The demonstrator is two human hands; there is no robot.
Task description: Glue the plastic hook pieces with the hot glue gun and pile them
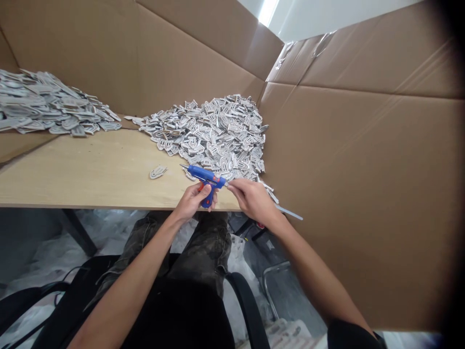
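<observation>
A blue hot glue gun with orange parts is held above the table's front edge, its nozzle pointing left. My left hand is closed around its handle. At the gun's rear end, my right hand pinches a long translucent glue stick, whose free end sticks out to the right past the hand. How far the stick's front end sits inside the gun is hidden by my fingers. One loose pale flat clip-like piece lies on the table to the left of the nozzle.
Behind the gun rises a large pile of pale cut-out pieces. Another pile stands at the far left. Tall cardboard walls enclose the wooden table at the back and right. Chair armrests flank my legs below.
</observation>
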